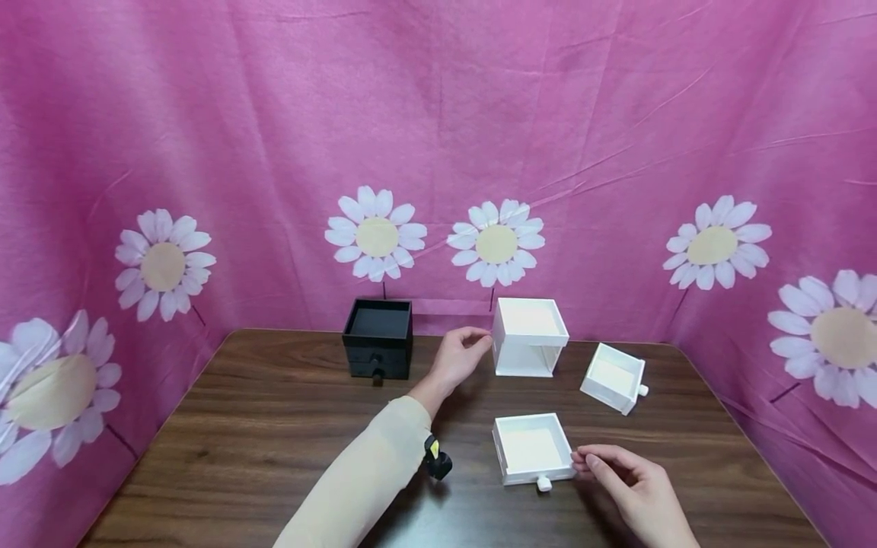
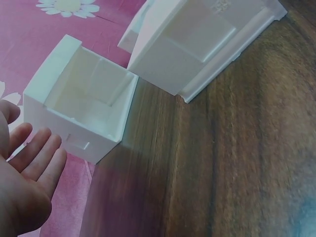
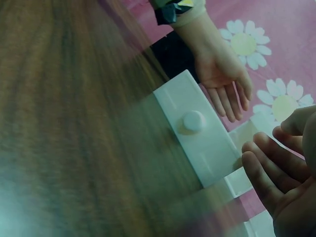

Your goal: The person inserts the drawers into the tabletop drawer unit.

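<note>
A white box (image 1: 529,318) with an open front stands at the back of the table. My left hand (image 1: 457,359) is at its left side, fingers loosely extended and thumb forward; in the left wrist view, the fingertips overlap the box's side wall (image 2: 81,144). Nearer the front lies a white drawer (image 1: 533,447), its round knob (image 1: 544,483) facing me. My right hand (image 1: 637,487) is beside that drawer, with the fingertips right at its right edge. From the right wrist view, the fingers (image 3: 274,170) bend gently near the corner of the drawer front (image 3: 207,133).
A smaller-looking white drawer (image 1: 614,373) with a knob sits turned at the right. Left of the white box is a black box (image 1: 377,346) with its own knobbed drawer. A pink flowered cloth (image 1: 438,137) hangs behind the wooden table (image 1: 274,426).
</note>
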A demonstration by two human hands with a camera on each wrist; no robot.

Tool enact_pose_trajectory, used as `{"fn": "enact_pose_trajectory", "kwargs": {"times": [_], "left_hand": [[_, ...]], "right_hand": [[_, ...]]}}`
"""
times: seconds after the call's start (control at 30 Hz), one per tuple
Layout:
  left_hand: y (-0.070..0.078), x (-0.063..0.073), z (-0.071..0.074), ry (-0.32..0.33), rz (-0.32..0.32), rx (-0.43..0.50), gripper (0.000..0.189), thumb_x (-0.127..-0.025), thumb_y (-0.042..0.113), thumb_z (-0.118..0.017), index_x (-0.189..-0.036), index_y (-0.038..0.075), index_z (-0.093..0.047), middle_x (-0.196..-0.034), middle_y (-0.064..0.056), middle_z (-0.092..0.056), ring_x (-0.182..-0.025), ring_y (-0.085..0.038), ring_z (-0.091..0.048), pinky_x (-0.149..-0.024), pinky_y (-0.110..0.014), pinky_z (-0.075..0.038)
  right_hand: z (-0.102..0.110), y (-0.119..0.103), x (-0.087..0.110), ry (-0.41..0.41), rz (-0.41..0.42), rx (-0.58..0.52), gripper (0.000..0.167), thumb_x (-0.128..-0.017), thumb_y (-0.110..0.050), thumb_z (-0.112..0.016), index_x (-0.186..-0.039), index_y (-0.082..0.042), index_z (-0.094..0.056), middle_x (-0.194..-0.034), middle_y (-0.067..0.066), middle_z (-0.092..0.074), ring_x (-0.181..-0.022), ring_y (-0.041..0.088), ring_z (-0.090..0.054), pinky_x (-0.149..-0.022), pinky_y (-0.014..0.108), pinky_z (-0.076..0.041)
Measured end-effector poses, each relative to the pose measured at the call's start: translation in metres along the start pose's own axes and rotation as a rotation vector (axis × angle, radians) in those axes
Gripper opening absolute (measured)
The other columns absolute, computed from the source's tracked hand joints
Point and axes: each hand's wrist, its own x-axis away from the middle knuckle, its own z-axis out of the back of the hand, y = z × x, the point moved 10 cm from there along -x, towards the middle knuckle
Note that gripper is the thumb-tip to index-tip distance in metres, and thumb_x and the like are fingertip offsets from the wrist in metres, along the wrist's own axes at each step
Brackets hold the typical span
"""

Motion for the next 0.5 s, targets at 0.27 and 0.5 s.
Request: {"fn": "enact_pose_trajectory", "kwargs": {"times": [0.27, 0.5], "left_hand": [[0.001, -0.007, -0.003, 0.013, 0.004, -0.009, 0.028, -0.105, 0.024, -0.069, -0.124, 0.005, -0.079, -0.128, -0.012, -0.077, -0.123, -0.027, -0.069, -0.111, -0.045, -0.059], [0.009, -0.014, -0.005, 0.036, -0.026, 0.014, 0.027, -0.105, 0.024, -0.069, -0.123, 0.006, -0.079, -0.123, -0.012, -0.078, -0.115, -0.024, -0.072, -0.106, -0.039, -0.061]], "right_hand": [[-0.009, 0.008, 0.007, -0.04, -0.054, 0.044, 0.013, -0.102, 0.013, -0.062, -0.106, 0.012, -0.074, -0.098, -0.002, -0.083, -0.087, 0.006, -0.079, -0.076, 0.022, -0.067], [-0.012, 0.017, 0.011, -0.063, -0.086, 0.028, 0.013, -0.102, 0.012, -0.061, -0.103, 0.014, -0.074, -0.093, -0.001, -0.083, -0.083, 0.006, -0.078, -0.07, 0.026, -0.067]]}}
